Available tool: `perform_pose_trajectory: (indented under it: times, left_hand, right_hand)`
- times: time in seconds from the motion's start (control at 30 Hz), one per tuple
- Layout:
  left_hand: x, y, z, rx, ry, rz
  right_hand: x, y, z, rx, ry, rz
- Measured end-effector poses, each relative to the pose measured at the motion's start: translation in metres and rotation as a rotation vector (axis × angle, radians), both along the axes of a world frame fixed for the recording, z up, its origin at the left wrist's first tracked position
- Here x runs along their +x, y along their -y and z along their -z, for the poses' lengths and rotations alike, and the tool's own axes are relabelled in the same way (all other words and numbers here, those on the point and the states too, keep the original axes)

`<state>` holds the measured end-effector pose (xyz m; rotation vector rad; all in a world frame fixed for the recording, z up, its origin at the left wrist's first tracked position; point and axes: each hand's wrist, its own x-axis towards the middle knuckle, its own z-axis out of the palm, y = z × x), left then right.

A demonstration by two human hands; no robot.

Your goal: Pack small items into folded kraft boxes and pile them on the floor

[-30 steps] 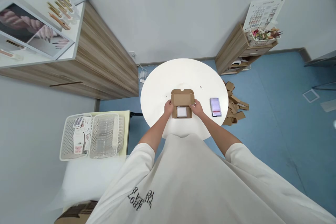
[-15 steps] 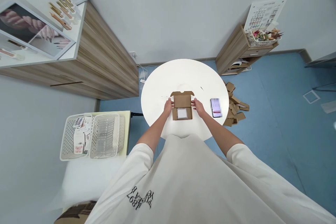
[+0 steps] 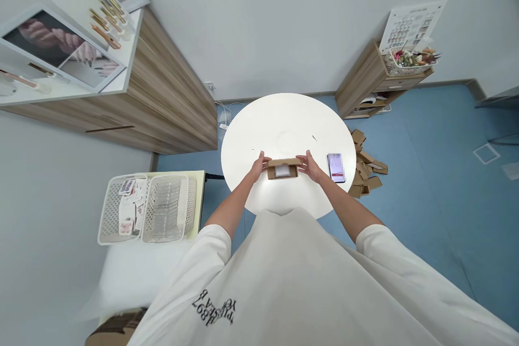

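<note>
A small brown cardboard box [image 3: 271,174] sits on the round white table [image 3: 259,119], its lid partly folded over toward me. Inside lies a white flat packet [image 3: 283,170], partly covered by the lid. My left hand [image 3: 258,166] is at the lid's left end, thumb raised and fingertips against the cardboard. At the right end, my right hand [image 3: 310,167] holds the lid edge with its fingers. Both hands have the lid between them.
A phone [image 3: 336,167] lies at the table's right side. Flattened cardboard boxes [image 3: 365,167] are piled on the floor beyond it. Left of me stand white baskets [image 3: 165,208] on a side table. A wooden cabinet [image 3: 174,81] and a small shelf [image 3: 365,84] flank the table.
The box lid has swung from standing open to leaning over the packet, toward me. Both hands have turned with it, staying at its two ends.
</note>
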<state>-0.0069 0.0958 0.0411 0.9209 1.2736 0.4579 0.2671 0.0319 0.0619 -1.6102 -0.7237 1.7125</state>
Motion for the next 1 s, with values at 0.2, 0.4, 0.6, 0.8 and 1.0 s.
perform_pose_trajectory:
  times: [0.2,0.4,0.6,0.8,1.0]
  left_hand:
    - [-0.008,0.035,0.022,0.287,-0.342,0.212]
    - [-0.009,0.069,0.042,0.418,-0.533,0.433]
    - [-0.003,0.081,0.043,0.532,-0.638,0.493]
    - [0.003,0.092,0.036,0.568,-0.611,0.537]
    - [0.003,0.091,0.032,0.548,-0.544,0.476]
  right_hand:
    - [-0.007,0.025,0.024,0.09,0.313,-0.25]
    - [-0.02,0.05,0.047,0.127,0.661,-0.467]
    - [-0.028,0.059,0.05,0.203,0.86,-0.617]
    - [-0.037,0.061,0.046,0.225,0.969,-0.687]
    - [-0.04,0.061,0.04,0.199,0.967,-0.711]
